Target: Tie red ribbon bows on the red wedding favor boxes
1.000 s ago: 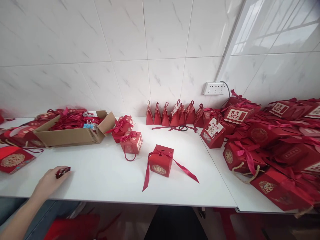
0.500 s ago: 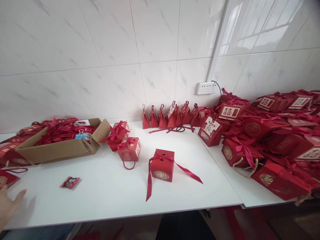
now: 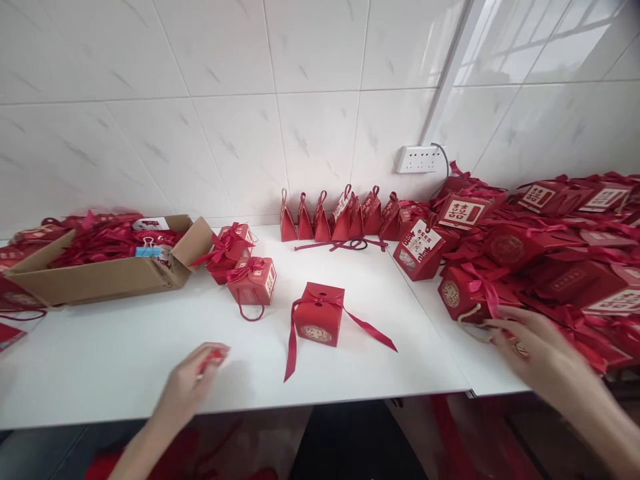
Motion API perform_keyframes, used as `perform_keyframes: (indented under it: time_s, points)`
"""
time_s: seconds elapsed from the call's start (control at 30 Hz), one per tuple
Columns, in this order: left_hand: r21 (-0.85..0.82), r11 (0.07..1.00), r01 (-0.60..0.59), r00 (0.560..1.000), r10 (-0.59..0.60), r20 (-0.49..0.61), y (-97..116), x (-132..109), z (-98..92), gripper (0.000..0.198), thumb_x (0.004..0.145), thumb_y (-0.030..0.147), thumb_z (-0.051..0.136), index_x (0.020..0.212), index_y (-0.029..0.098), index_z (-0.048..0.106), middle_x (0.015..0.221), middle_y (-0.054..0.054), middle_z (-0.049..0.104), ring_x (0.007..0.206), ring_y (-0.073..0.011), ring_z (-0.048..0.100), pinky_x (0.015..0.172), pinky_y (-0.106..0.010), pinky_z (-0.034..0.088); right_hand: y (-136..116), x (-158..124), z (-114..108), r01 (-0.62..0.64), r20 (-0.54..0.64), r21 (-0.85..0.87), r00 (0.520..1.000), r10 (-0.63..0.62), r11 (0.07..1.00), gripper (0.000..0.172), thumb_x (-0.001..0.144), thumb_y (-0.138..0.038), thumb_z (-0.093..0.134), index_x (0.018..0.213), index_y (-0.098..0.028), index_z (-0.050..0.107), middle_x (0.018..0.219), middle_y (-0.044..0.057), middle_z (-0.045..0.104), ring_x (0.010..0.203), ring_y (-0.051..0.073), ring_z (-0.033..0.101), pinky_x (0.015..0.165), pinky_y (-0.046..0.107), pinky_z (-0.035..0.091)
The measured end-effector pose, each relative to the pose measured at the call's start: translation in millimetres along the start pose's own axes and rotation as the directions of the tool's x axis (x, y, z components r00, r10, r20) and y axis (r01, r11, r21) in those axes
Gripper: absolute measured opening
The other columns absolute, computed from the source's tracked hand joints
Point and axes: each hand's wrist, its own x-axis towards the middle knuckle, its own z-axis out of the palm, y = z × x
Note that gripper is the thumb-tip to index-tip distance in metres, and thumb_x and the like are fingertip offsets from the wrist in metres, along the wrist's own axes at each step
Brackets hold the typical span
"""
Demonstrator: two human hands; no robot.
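My left hand [image 3: 190, 383] rests on the white table [image 3: 125, 360] near its front edge, fingers closed on a small red packet [image 3: 213, 358]. To its right stands a red gift box [image 3: 319, 315] with a loose ribbon trailing over the table. My right hand [image 3: 533, 347] reaches from the right with fingers spread, touching the near boxes of a large pile of red gift boxes [image 3: 540, 260]; a rope-handled box [image 3: 463, 297] lies just beyond its fingertips.
A cardboard box [image 3: 100, 277] full of red ribbons sits at the back left. Two small ribboned boxes [image 3: 243, 263] stand beside it. A row of red triangular pouches [image 3: 340, 220] lines the tiled wall below a socket strip [image 3: 420, 159].
My left hand came back in from the left edge and picked up the small red packet that lay on the table. My right hand entered from the right, reaching the box pile.
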Motion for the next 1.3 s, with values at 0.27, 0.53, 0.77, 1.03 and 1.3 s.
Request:
perform_keyframes:
  time_s: [0.27,0.53,0.77,1.03,1.3]
  points:
    - [-0.344,0.935,-0.089,0.996,0.093,-0.006,106.2,71.7,72.5,0.029,0.079,0.02,0.037,0.1,0.021,0.056,0.099,-0.005,0.063,0.094,-0.0202,0.057,0.088,-0.035,0.043,-159.1,65.9,79.7,-0.346,0.505,0.634,0.863,-0.031,0.692,0.028,0.091,-0.041,0.038,0.089,-0.02,0.055,0.095,0.008,0.063,0.082,0.019,0.059,0.071,0.033,0.046]
    - [-0.486,0.874,0.001,0.943,0.161,0.292,90.9,86.1,81.2,0.032,0.083,0.043,0.046,0.063,0.019,0.041,0.061,0.004,0.041,0.059,-0.0119,0.042,0.06,-0.025,0.038,-169.6,77.6,107.9,-0.645,0.741,0.604,0.671,-0.032,0.467,0.034,0.078,-0.049,0.054,0.067,-0.019,0.044,0.063,-0.002,0.05,0.061,0.014,0.049,0.06,0.028,0.039]
    - [-0.62,0.774,0.126,0.9,0.174,0.4,74.0,82.3,77.9,0.031,0.079,0.041,0.049,0.059,0.018,0.041,0.06,0.002,0.047,0.059,-0.0116,0.046,0.06,-0.025,0.039,-146.7,84.0,111.7,-0.698,0.767,0.637,0.615,-0.181,0.328,0.04,0.068,-0.055,0.061,0.063,-0.018,0.047,0.068,-0.001,0.05,0.066,0.013,0.049,0.066,0.028,0.043]
    - [-0.667,0.718,0.2,0.887,0.156,0.434,75.7,79.7,78.4,0.028,0.072,0.039,0.049,0.056,0.019,0.038,0.059,0.0,0.053,0.055,-0.0121,0.048,0.056,-0.026,0.039,-137.6,90.2,87.4,-0.635,0.8,0.582,0.561,-0.214,0.508,0.021,0.077,-0.038,0.055,0.069,-0.018,0.055,0.058,-0.003,0.047,0.057,0.011,0.042,0.054,0.025,0.032]
    - [-0.621,0.769,0.155,0.939,0.08,0.333,93.1,51.4,94.6,0.029,0.08,0.04,0.044,0.06,0.02,0.036,0.057,0.003,0.042,0.054,-0.0112,0.038,0.055,-0.025,0.033,-173.8,94.0,60.2,-0.544,0.674,0.728,0.679,-0.292,0.417,0.022,0.081,-0.039,0.052,0.076,-0.018,0.056,0.098,0.006,0.062,0.071,0.014,0.054,0.055,0.025,0.042]
